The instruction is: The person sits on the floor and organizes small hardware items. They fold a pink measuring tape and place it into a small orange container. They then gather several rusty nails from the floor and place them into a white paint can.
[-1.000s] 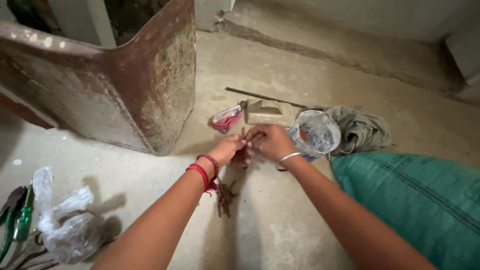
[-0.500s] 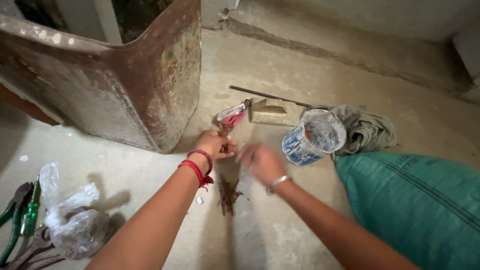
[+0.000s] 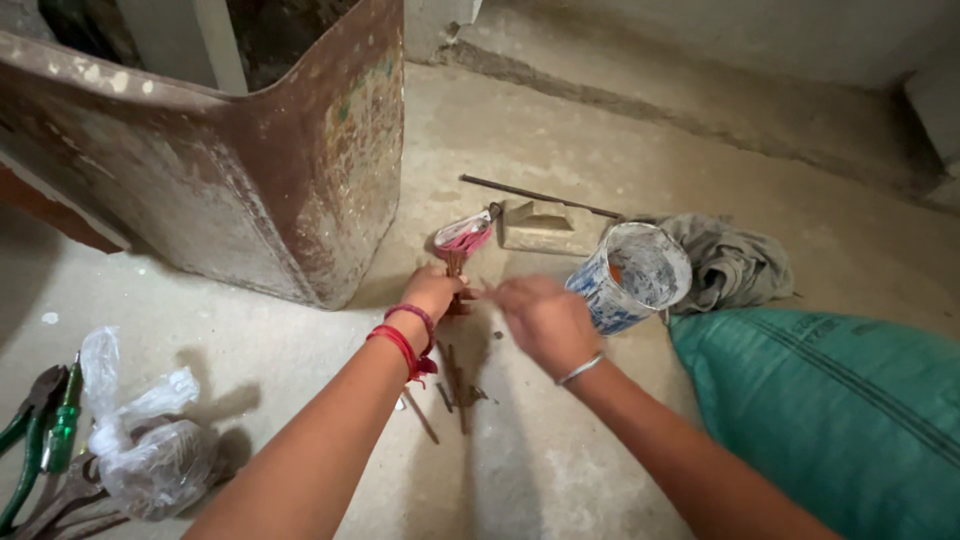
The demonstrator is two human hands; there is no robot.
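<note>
- Left hand (image 3: pixel 432 292): fingers closed round a small bunch of rusty nails (image 3: pixel 456 268), held upright; red thread bands (image 3: pixel 405 340) on the wrist.
- Right hand (image 3: pixel 540 318): at 3 o'clock of the left hand, just beside it; fingertips reach toward the bunch, fingers loosely curled; whether they pinch anything cannot be told. Metal bangle (image 3: pixel 582 368) on the wrist.
- Loose nails (image 3: pixel 455 380): on the concrete floor (image 3: pixel 560 140) at 6 o'clock of the hands, scattered.
- Pink-and-white packet (image 3: pixel 462 234): at 12 o'clock of the left hand, near the nail tips.
- Block (image 3: pixel 545 228): at 1 o'clock, beside the packet; a thin rod (image 3: pixel 530 193) lies behind it.
- Paint-stained can (image 3: pixel 630 275): at 2 o'clock of the right hand, tipped on its side, mouth toward the camera.
- Grey rag (image 3: pixel 730 262): behind the can.
- Green sack (image 3: pixel 830 400): at 4 o'clock.
- Rusty metal sheet (image 3: pixel 230 160): at 10 o'clock, leaning upright.
- Clear plastic bag (image 3: pixel 140 440) and green-handled pliers (image 3: pixel 45 425): at 8 o'clock, well apart.
</note>
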